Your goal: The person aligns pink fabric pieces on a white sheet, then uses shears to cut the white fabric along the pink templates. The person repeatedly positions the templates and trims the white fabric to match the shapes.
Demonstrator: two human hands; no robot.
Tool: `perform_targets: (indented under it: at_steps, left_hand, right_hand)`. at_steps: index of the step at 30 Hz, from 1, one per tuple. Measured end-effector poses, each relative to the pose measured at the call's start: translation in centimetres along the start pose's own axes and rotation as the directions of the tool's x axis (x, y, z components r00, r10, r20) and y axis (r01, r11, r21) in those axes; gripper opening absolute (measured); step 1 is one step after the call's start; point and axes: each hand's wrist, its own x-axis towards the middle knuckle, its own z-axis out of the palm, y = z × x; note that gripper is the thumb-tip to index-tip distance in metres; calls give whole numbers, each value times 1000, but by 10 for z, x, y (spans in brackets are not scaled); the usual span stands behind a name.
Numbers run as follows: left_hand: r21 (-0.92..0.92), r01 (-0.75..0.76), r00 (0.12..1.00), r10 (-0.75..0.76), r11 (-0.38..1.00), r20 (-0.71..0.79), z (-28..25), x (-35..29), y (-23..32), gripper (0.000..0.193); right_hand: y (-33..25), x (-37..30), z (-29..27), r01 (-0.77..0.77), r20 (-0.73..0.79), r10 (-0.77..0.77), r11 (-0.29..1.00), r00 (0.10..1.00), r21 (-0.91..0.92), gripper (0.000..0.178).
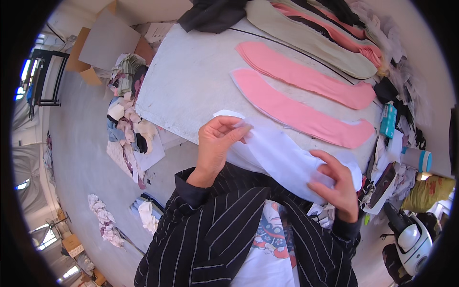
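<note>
A thin white fabric piece, long and curved, is stretched between my hands at the near edge of the table. My left hand pinches its left end between thumb and fingers. At the right end my right hand grips the edge, the fingertips partly behind the sheer cloth. More white cloth lies under and beside it. Beyond my hands is a curved pink fabric piece with a pale layer showing along its edge. Another stack of pink pieces lies farther back.
Grey-green fabric pieces lie at the table's far side, near black cloth. A teal box and scraps crowd the right. Fabric piles and an open cardboard box stand left. A white machine is at lower right.
</note>
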Motion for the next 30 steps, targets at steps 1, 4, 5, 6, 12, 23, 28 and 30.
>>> perform_targets:
  at_steps: [1,4,5,6,12,23,28,30]
  left_hand:
    - [-1,12,1000,-12,1000,3,2,2,3,14]
    - [18,87,996,-88,996,31,11,8,9,15]
    - [4,73,997,-73,997,40,14,13,8,15]
    - [-7,64,997,-64,998,48,18,15,6,15]
    - [6,69,996,-70,998,54,35,4,-2,11]
    - [-95,776,468,-468,623,750,104,-22,-55,87]
    - [-365,679,727,-516,637,452,122,-12,-60,38]
    - [-356,549,817,-396,756,419,109,-2,-62,22]
  right_hand:
    - [-8,-12,-13,-99,44,97,994,994,52,62]
    - [-9,-48,-49,-56,142,38,991,989,119,67]
    - [-12,-52,-53,-41,129,22,988,991,149,67]
    - [-10,-50,-54,-47,97,36,992,995,115,66]
    - [-12,-11,-41,-26,17,24,987,1000,160,59]
    - [-24,-39,-25,71,-139,-30,950,990,305,52]
    - [-19,-72,-32,-41,-163,91,958,982,285,52]
    - [-22,-88,-46,-85,-176,119,978,977,190,53]
